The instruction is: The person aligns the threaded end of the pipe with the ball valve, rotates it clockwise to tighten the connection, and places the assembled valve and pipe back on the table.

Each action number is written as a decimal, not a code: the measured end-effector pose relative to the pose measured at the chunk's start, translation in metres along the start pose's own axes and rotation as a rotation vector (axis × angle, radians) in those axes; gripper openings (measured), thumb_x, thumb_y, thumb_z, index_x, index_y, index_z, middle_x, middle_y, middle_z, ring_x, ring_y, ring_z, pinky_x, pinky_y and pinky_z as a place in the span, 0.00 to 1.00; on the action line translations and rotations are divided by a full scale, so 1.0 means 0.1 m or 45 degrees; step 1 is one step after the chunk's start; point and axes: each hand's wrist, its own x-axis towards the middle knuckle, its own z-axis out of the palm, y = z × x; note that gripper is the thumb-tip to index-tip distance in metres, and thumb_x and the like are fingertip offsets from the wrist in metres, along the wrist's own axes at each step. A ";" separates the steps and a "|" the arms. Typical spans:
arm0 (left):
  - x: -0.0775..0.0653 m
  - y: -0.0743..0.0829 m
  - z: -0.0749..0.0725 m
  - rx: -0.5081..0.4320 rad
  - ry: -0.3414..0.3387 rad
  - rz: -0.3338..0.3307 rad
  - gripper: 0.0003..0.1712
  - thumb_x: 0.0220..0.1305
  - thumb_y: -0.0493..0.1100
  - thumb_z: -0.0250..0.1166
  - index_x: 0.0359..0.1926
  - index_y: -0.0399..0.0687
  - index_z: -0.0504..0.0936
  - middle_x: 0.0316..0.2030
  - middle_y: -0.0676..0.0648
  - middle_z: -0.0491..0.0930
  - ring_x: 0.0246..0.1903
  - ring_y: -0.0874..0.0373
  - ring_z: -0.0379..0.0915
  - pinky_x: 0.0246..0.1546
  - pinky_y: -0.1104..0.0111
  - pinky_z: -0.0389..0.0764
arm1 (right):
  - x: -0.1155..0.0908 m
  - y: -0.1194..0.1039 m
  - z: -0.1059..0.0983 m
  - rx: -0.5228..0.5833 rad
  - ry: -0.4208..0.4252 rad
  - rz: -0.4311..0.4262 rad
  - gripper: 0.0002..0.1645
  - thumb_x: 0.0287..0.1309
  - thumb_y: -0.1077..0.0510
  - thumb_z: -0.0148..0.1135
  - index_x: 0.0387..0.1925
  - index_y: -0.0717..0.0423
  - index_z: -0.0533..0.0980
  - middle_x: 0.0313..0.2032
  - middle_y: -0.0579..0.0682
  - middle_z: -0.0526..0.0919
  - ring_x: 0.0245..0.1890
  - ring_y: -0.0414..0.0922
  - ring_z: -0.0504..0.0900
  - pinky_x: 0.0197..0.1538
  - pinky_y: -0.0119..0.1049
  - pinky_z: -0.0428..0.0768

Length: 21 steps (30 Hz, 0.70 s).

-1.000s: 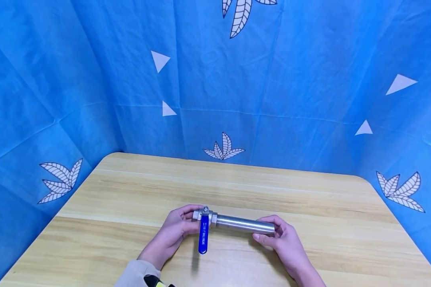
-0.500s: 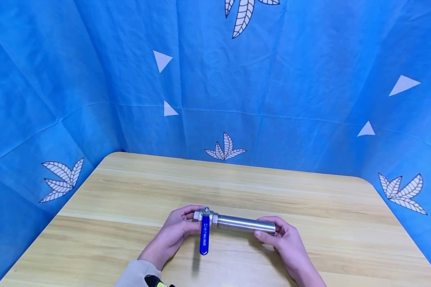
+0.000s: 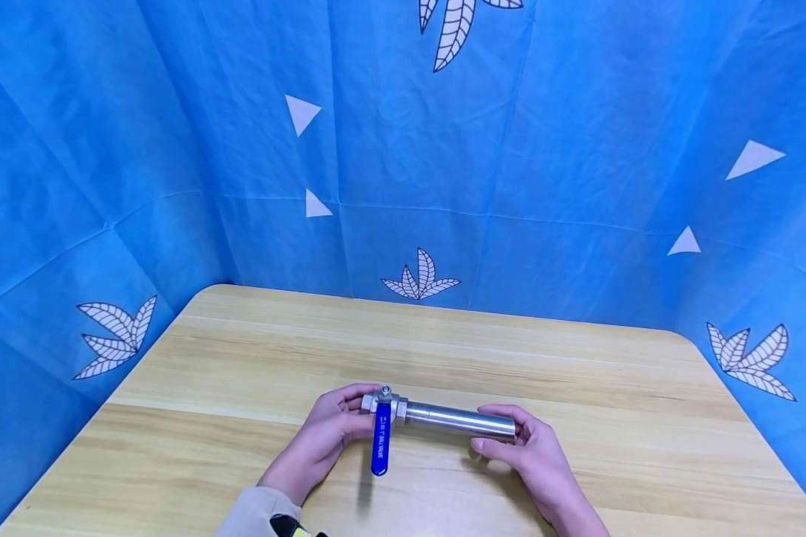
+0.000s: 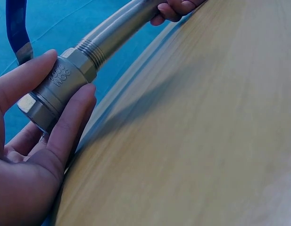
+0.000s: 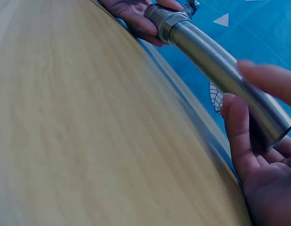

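Observation:
My left hand (image 3: 325, 432) grips a steel ball valve (image 4: 55, 92) with a blue lever handle (image 3: 380, 440), which points toward me. A threaded steel pipe (image 3: 453, 419) sits in the valve's right end, with some thread showing beside the hex collar. At the pipe's far right end, my right hand (image 3: 533, 447) has its fingers curled round it. In the head view the right thumb stands slightly off the pipe, and one digit is blurred in the right wrist view. Valve and pipe are held above the table, nearly level.
A wood-grain table (image 3: 242, 358) with rounded far corners lies beneath the hands. Blue curtains (image 3: 403, 149) with white leaf and triangle prints hang behind it and on both sides.
The right thumb has moved from the pipe's surface to just off its near side. Left hand, valve and handle look almost unchanged.

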 end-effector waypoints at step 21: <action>-0.01 -0.01 0.00 -0.003 -0.019 0.018 0.39 0.59 0.32 0.75 0.72 0.33 0.74 0.55 0.42 0.88 0.48 0.51 0.89 0.51 0.62 0.90 | 0.01 0.02 -0.01 0.026 -0.004 0.014 0.26 0.50 0.68 0.80 0.51 0.61 0.81 0.36 0.46 0.91 0.35 0.42 0.89 0.41 0.33 0.89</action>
